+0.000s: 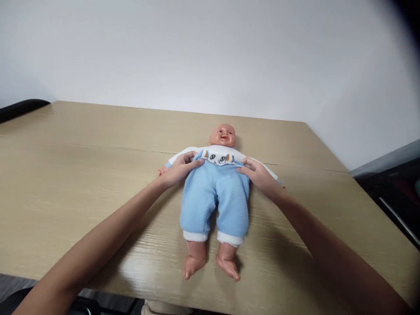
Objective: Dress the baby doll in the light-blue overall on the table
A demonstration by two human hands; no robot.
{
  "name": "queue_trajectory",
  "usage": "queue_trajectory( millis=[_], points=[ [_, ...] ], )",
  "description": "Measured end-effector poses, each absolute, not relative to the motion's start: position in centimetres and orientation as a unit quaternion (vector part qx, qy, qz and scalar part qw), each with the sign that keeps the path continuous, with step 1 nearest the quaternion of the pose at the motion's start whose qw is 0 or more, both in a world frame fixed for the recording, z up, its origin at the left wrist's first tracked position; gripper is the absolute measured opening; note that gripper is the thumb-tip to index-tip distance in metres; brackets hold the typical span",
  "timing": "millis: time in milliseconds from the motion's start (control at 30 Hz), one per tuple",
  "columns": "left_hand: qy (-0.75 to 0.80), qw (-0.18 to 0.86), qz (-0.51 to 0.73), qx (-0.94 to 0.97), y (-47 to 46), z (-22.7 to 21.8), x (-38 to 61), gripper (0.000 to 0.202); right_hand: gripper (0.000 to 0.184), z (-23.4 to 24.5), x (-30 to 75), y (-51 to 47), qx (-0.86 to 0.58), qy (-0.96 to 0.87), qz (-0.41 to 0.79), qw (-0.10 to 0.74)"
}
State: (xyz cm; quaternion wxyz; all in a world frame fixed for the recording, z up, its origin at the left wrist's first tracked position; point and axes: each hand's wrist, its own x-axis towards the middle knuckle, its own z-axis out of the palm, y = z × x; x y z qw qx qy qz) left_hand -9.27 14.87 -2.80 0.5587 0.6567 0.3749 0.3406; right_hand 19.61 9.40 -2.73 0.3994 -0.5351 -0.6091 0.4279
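A baby doll (223, 134) lies on its back, its head toward the far side and its bare feet toward me. It wears a white long-sleeved top (218, 150) and fuzzy light-blue pants (215, 188) with white cuffs. A cartoon face patch (218, 158) with two eyes shows at the doll's middle, between my hands. My left hand (183, 166) pinches the blue cloth at the waist on the left, thumb on top. On the opposite side, my right hand (256, 171) grips the waist of the pants in the same way. Some fingertips are hidden in the cloth.
The doll lies on a wooden table (98, 188) with a seam running across it. A white wall (197, 57) rises behind. Black chair parts (24, 107) show at the far left, and dark furniture (390, 192) stands beyond the right edge.
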Motion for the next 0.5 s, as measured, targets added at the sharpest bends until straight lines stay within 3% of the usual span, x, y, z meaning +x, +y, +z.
queue_trajectory(
  millis=[167,300,500],
  points=[
    [0.417,0.524,0.327,0.667,14.0,-4.3,-11.0,0.038,0.037,-5.7,21.2,8.1,-0.589,-0.573,0.420,0.386],
    [0.409,0.484,0.288,0.718,13.0,-4.7,-12.4,0.030,0.024,-7.9,21.7,5.6,-0.565,-0.590,0.384,0.431],
    [0.442,0.493,0.293,0.690,12.1,-5.0,-11.9,0.039,0.032,-8.5,19.3,4.4,-0.504,-0.397,0.568,0.516]
  ],
)
